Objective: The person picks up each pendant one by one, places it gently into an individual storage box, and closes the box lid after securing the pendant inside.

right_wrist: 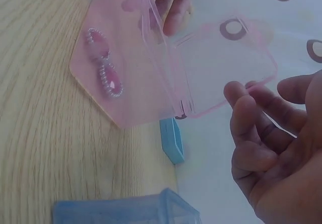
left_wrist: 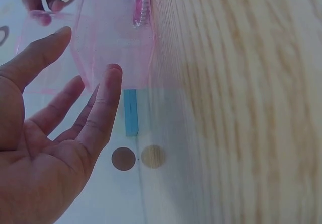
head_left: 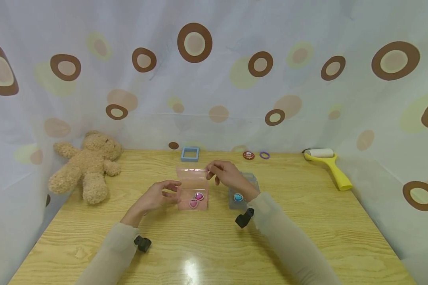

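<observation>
A pink translucent plastic box stands on the table with its hinged lid raised. Inside lie two pink heart-shaped gems with beaded rims. My left hand is at the box's left side, fingers spread and loosely bent, thumb apart. At the lid's right edge, the fingertips of my right hand touch the pink plastic, while the thumb stands away from it. Under my right wrist is a blue-grey translucent box holding a blue heart-shaped gem, partly hidden by the forearm.
Along the back edge are a blue square frame, a red round disc and a purple ring. A teddy bear sits at the left. A yellow-handled lint roller lies at the right. A patterned curtain hangs behind.
</observation>
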Demonstrator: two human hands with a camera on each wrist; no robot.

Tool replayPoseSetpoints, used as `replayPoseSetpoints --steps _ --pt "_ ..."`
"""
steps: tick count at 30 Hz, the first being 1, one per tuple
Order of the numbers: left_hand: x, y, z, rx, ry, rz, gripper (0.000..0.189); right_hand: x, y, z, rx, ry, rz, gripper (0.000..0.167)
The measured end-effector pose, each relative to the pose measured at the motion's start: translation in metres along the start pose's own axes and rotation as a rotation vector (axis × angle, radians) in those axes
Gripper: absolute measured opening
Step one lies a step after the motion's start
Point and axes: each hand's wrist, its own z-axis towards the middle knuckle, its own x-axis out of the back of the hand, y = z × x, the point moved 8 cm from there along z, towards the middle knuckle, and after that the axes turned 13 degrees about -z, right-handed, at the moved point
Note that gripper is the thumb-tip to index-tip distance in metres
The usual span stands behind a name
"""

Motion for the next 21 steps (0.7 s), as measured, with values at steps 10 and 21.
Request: replayPoseSetpoints --steps 10,21 --pt "0.0 0.003 -0.001 -0.014 -0.009 0.009 0.056 -0.011 -0.001 -0.006 0.04 -0.142 -0.078 0.023" --pt "0.002 -0.002 -0.003 0.014 -0.016 -0.047 0.072 -0.023 -0.002 -0.013 0.09 -0.211 -0.223 0.023"
